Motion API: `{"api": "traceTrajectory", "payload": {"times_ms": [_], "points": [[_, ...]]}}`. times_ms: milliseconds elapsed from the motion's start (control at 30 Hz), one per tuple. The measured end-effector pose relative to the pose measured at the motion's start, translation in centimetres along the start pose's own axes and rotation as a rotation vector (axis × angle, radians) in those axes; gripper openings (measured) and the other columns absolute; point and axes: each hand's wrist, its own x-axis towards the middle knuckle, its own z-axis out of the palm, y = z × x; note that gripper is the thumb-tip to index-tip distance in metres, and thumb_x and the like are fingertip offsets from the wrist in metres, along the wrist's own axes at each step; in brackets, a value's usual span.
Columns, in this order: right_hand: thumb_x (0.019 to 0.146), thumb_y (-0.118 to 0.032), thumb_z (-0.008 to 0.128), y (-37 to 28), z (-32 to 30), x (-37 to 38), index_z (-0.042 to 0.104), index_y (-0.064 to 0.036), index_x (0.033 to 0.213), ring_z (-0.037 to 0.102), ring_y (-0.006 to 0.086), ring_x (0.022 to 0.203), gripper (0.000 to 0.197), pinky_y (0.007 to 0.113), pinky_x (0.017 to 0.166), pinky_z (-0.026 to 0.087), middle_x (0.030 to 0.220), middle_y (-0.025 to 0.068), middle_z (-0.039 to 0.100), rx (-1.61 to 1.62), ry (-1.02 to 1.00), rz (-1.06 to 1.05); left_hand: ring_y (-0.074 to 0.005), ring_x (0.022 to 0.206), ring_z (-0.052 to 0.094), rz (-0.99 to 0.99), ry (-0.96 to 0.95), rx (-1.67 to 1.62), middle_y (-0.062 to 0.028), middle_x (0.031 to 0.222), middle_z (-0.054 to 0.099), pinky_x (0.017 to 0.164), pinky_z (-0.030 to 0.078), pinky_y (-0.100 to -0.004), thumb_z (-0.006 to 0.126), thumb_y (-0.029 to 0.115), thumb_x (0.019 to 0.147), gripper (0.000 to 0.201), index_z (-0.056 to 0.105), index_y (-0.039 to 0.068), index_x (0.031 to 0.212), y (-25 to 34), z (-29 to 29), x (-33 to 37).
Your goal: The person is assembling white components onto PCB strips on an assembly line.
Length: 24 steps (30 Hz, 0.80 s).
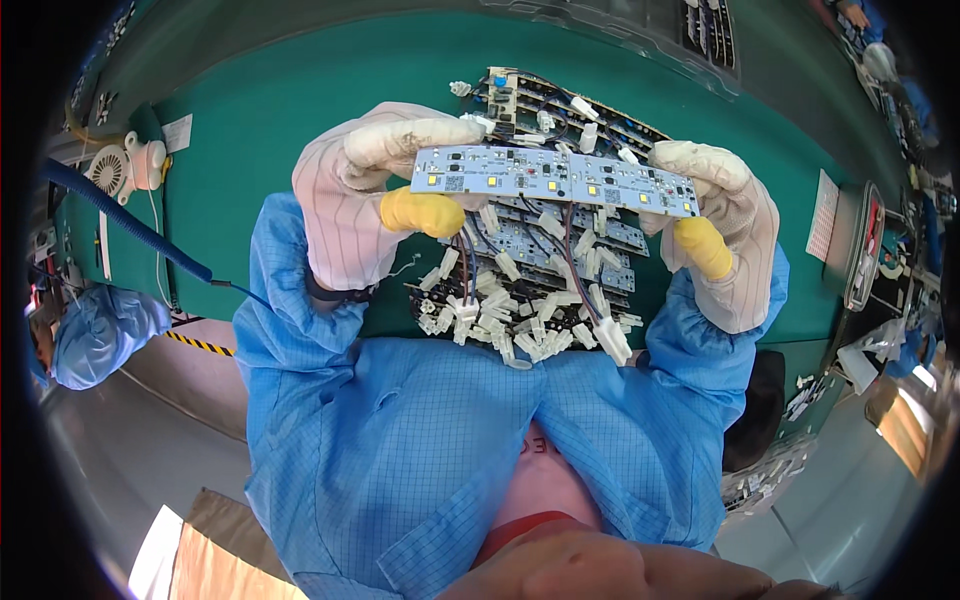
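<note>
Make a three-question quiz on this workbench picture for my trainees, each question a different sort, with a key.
1. True or false: the left hand and the right hand hold the same circuit board strip.
2. Where is the white fan?
A) Between the hands
B) Beyond the right hand, on the right
C) Beyond the left hand, on the left
3. Fill in: the short cover on the left glove is ____.

Key: 1 true; 2 C; 3 yellow.

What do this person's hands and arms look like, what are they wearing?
The left hand and right hand wear pale gloves with thin stripes, plus a yellow cover on each thumb. The sleeves are blue with a fine dark grid. A dark band shows at the left wrist.
</note>
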Motion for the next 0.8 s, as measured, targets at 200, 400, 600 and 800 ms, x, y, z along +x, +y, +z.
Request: {"api": "traceTrajectory", "payload": {"times_ms": [200,400,600,800], "points": [[0.081,-0.017,0.074,0.4,-0.7,0.3,0.056,0.0029,0.116,0.062,0.0088,0.072,0.044,0.017,0.052,0.041,0.094,0.0114,0.067,0.064,-0.07,0.007,-0.0229,0.087,0.064,0.029,0.005,0.181,-0.0169,0.098,0.065,0.074,0.054,-0.0315,0.075,0.038,0.075,0.059,0.062,-0.007,0.11,0.2,-0.1,0.6],[0.079,-0.034,0.076,1.2,0.2,0.3,0.052,0.0063,0.12,0.056,0.0094,0.06,0.062,0.017,0.048,0.038,0.091,0.0129,0.066,0.075,0.009,-0.034,-0.0225,0.089,0.064,0.003,-0.104,0.09,-0.0167,0.098,0.065,0.077,0.053,-0.0319,0.076,0.035,0.076,0.058,0.06,-0.007,0.113,-0.3,-1.1,0.0],[0.073,-0.011,0.08,0.5,-1.0,-0.7,0.06,0.0032,0.111,0.061,0.0141,0.079,0.045,0.021,0.062,0.045,0.104,0.0144,0.064,0.025,0.061,-0.048,-0.0187,0.083,0.065,0.232,-0.006,0.336,-0.0097,0.094,0.067,0.071,0.051,-0.0274,0.079,0.012,0.069,0.042,0.068,0.003,0.108,0.0,0.2,0.9],[0.066,-0.01,0.083,1.2,-0.8,-0.5,0.065,-0.0003,0.099,0.061,0.0223,0.082,0.039,0.031,0.071,0.046,0.093,0.0149,0.065,-0.022,-0.015,-0.305,-0.0296,0.093,0.064,0.367,-0.051,0.438,-0.0164,0.093,0.068,0.087,0.05,-0.0415,0.073,0.013,0.077,0.036,0.063,0.002,0.11,-0.9,-0.5,0.7]]}}
